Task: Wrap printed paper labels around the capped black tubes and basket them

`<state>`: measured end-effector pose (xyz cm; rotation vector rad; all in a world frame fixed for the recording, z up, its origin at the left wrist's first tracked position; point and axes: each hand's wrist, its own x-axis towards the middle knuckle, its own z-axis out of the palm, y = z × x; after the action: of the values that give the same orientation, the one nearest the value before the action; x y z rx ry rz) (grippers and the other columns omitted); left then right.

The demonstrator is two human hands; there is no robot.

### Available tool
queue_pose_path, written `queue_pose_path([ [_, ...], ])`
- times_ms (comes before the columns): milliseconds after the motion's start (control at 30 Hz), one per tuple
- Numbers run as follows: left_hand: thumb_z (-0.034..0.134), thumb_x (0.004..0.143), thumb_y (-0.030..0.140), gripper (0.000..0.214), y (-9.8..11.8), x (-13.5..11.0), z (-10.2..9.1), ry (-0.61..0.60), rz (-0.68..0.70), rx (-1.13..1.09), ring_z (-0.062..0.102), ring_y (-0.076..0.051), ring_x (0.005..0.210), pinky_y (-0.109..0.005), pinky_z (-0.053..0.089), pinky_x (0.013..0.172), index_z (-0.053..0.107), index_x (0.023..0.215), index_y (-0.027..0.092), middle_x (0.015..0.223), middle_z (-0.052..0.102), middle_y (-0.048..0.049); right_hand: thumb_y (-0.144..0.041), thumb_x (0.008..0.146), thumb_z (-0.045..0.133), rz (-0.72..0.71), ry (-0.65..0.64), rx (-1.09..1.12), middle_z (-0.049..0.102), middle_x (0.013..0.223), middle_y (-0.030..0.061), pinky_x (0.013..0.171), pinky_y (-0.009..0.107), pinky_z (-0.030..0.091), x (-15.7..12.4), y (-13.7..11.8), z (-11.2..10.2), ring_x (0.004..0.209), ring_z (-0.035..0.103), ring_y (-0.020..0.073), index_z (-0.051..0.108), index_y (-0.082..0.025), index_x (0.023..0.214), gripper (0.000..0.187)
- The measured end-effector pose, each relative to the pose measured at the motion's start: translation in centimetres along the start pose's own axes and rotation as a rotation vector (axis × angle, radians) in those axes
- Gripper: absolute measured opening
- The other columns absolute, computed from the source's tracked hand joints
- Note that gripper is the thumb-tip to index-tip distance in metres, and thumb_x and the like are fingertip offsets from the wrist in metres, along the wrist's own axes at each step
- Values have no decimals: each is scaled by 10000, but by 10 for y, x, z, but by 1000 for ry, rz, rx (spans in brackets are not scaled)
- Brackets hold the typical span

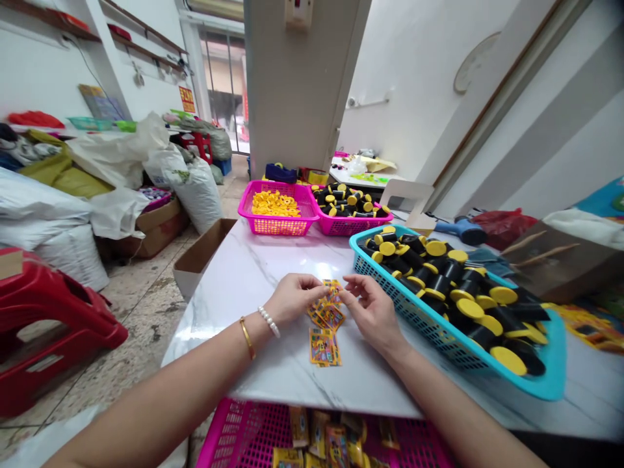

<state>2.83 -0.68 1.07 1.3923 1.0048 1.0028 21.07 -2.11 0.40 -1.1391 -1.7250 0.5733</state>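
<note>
My left hand (pixel 295 298), with a pearl bracelet and a gold bangle on the wrist, pinches the left side of a small yellow printed card (pixel 333 286). The thumb and forefinger of my right hand (pixel 371 313) are closed at the card's right side. Just below my fingertips, several similar cards (pixel 327 316) lie overlapped on the white marbled table (pixel 277 377). Nearer to me is another small stack of yellow printed cards (pixel 322 347). My fingers partly hide the held card.
A turquoise basket (pixel 404 296) of black cylinders with yellow caps stands at right. Behind are a pink basket (pixel 251 214) of small yellow pieces and a pink basket (pixel 336 226) of capped cylinders. Below the table edge, a pink basket (pixel 234 435) holds yellow packets. A red stool (pixel 58 318) stands left.
</note>
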Motion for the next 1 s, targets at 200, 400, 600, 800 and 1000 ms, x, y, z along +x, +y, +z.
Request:
queue_pose_path([
  [200,635,780,364,252,6,-4,2,180,167,213,491,-119,613,-236,377,578,663,709,124,650,596,-14,-579,829,558,262,-188,208,460,472,-44,427,229,324,19,-9,2,435,397,96,516,-180,624,451],
  [400,556,858,436,325,13,-14,5,300,255,132,423,-96,553,-213,343,512,633,752,138,612,517,18,-647,815,529,270,-16,258,434,456,-43,394,230,278,28,-10,9,403,358,87,524,-179,594,518],
  [600,571,849,417,302,14,-18,9,287,221,103,460,-99,547,-212,369,496,696,831,143,683,597,-17,-620,844,517,259,18,232,454,492,-32,400,230,298,16,-11,13,426,383,93,561,-174,628,497],
  [800,566,848,400,310,19,-20,9,330,276,148,513,-119,604,-220,389,529,728,794,141,712,627,-44,-588,864,512,194,58,133,441,494,-31,440,237,314,14,-11,14,471,395,105,491,-190,563,500],
  [1000,579,811,419,329,18,-17,11,277,153,127,487,-114,542,-219,341,468,732,780,130,677,643,-44,-571,884,489,140,77,129,439,497,-38,456,245,320,11,-14,12,466,390,106,486,-195,574,487],
])
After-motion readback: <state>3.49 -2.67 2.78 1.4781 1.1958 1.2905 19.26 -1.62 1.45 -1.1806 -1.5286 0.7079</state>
